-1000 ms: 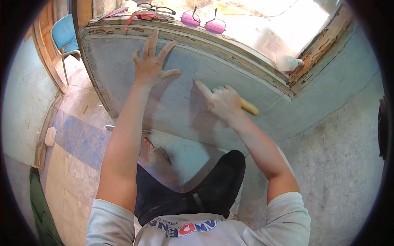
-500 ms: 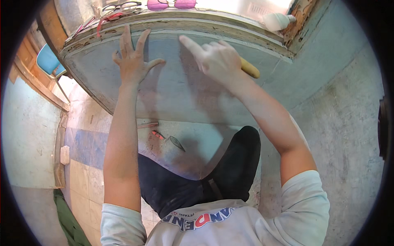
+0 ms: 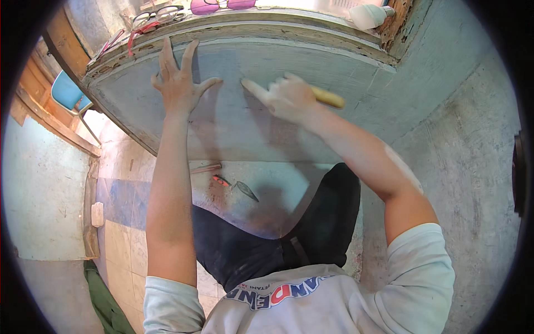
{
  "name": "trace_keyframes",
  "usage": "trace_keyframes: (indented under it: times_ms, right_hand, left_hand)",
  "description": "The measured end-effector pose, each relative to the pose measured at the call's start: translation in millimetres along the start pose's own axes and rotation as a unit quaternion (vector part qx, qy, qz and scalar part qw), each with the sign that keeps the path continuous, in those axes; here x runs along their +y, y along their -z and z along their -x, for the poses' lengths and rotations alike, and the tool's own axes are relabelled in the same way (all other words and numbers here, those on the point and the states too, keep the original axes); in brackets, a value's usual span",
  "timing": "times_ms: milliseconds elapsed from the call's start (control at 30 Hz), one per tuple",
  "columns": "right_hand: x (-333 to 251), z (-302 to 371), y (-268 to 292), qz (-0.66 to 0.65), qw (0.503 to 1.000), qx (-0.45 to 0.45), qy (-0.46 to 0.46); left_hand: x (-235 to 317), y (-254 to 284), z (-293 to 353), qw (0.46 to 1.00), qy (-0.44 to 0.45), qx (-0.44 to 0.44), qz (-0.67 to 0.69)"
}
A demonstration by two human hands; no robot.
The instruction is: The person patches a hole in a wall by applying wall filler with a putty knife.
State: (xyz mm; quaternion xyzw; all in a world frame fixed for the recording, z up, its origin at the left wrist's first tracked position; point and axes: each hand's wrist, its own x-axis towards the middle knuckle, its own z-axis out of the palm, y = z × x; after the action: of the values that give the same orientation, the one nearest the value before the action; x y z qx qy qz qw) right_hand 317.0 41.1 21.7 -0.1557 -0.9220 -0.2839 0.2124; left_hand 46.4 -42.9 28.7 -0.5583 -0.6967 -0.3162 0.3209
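My left hand (image 3: 181, 89) lies on the grey-blue wall panel (image 3: 233, 131) below the window sill, its fingers spread wide and reaching up to the sill's lower edge. To its right, my right hand (image 3: 289, 99) is closed round a tool with a rounded yellow handle (image 3: 330, 98). That handle sticks out behind the hand to the right. The index finger stretches left toward the panel, and the tool's working end is hidden. On the floor by the wall lies what looks like a small pointed trowel (image 3: 246, 191) with a red grip.
A worn wooden sill (image 3: 278, 26) bears eyeglasses (image 3: 161, 16), pink-tinted glasses (image 3: 222, 4) and a white light bulb (image 3: 368, 16). A stick-like tool (image 3: 206, 168) lies near the trowel. My bent legs (image 3: 328, 217) are close to the wall. A blue chair (image 3: 68, 92) stands at far left.
My right hand has moved down the panel, away from the sill, still holding the yellow-handled tool. My left hand keeps its place on the panel. The view has shifted slightly.
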Motion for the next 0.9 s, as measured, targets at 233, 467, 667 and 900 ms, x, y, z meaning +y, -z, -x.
trace_keyframes:
  times_ms: [233,467,667,900]
  right_hand:
    - [14.4,-30.6,26.4,-0.04,0.986,0.148,-0.062]
    - [-2.1,-9.0,1.9,-0.034,0.999,0.004,-0.01]
    - [8.9,-19.0,11.7,-0.016,0.998,0.063,-0.022]
    - [8.8,-34.1,35.7,-0.042,0.993,0.101,-0.045]
  left_hand:
    - [-6.7,2.0,-1.4,1.0,-0.008,0.01,0.007]
    - [-2.5,-0.4,0.4,1.0,-0.008,0.012,0.004]
    - [-1.2,4.5,-2.3,0.999,-0.016,0.027,0.019]
    - [-5.5,2.8,1.2,1.0,-0.009,0.021,0.01]
